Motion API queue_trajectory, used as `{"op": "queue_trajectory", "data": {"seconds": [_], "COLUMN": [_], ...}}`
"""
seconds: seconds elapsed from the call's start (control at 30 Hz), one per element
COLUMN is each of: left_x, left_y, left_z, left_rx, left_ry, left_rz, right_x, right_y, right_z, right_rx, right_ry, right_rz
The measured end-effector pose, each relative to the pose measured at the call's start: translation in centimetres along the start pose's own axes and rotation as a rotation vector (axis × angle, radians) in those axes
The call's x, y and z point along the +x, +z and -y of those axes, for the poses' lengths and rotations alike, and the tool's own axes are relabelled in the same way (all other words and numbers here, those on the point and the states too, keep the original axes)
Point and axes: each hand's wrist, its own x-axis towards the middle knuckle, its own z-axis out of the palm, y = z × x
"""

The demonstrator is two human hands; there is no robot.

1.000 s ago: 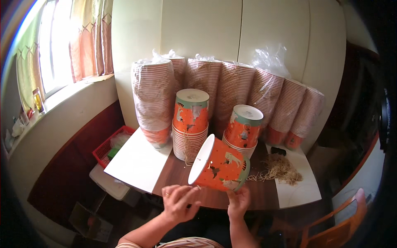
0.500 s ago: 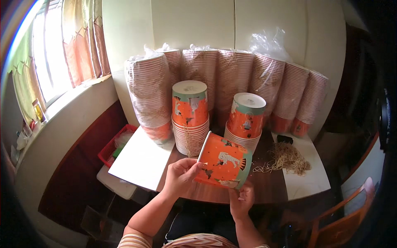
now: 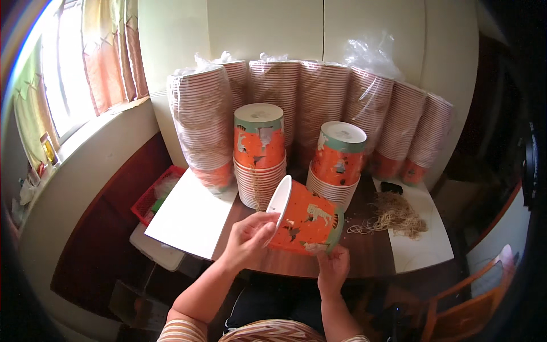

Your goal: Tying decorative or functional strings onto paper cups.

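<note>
One tilted orange cup (image 3: 305,219): left hand (image 3: 249,236) pinching rim (image 3: 288,180); right hand (image 3: 333,268), partly hidden, apparently gripping green base edge (image 3: 339,226).

From here I see the tub (image 3: 305,222) over the near part of the table (image 3: 364,259), left hand (image 3: 249,236) at its rim, right hand (image 3: 334,267) at its base. Behind are a left stack (image 3: 259,154) and a right stack (image 3: 340,159), before a far row of stacks (image 3: 273,94). String (image 3: 401,215) lies right, a basket (image 3: 142,206) left of the table.
</note>
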Motion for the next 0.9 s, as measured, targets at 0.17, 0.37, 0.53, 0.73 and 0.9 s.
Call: {"op": "queue_trajectory", "data": {"seconds": [0.17, 0.37, 0.53, 0.73, 0.9], "left_x": [0.9, 5.0, 6.4, 5.7, 5.6], "left_y": [-4.4, -4.5, -4.7, -3.2, -3.0], "left_z": [-0.1, -5.3, -8.1, -8.4, -7.7], "left_rx": [0.388, 0.744, 0.658, 0.665, 0.684], "left_ry": [0.271, 0.607, 0.383, 0.29, 0.308], "left_rz": [0.097, 0.441, 0.653, 0.643, 0.578], "right_x": [2.8, 5.8, 6.0, 5.0, 4.7], "right_y": [-2.3, -3.4, -1.7, -1.9, -1.7], "right_z": [-0.6, -0.8, -0.7, -2.6, -2.1], "right_rx": [0.391, 0.735, 1.124, 1.204, 1.239], "right_ry": [0.475, 0.776, 0.914, 1.036, 1.038], "right_rz": [0.05, 0.279, 0.238, 0.159, 0.19]}}
